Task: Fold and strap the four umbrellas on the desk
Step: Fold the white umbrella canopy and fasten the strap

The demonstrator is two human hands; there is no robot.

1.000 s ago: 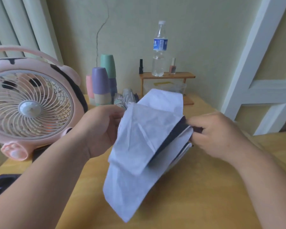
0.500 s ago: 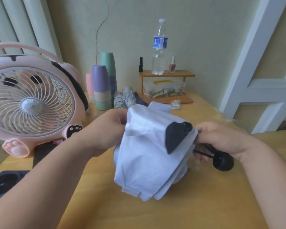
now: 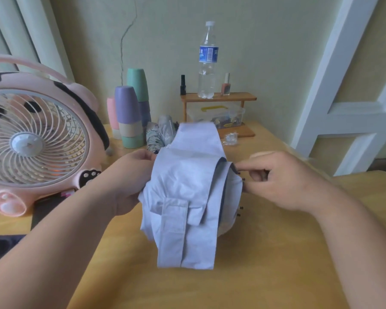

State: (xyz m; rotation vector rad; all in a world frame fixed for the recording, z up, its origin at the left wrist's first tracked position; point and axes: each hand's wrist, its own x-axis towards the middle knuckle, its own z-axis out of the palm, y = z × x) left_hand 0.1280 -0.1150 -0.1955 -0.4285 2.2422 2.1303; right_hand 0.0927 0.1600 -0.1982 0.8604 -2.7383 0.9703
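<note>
So that its loose panels can seemingly gather flat, the left hand (image 3: 129, 181) grips the umbrella (image 3: 187, 197) at nine o'clock and the right hand (image 3: 283, 179) pinches its edge at three o'clock.

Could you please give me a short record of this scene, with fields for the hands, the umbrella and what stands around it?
Umbrella: pale blue, part folded, held over the desk
Left hand: grips its left side
Right hand: pinches its right edge by the rib tips
Strap: hangs loose down the front, not fastened
Behind: folded umbrellas beside stacked cups
Left: pink fan
Back: water bottle on a small shelf
</note>
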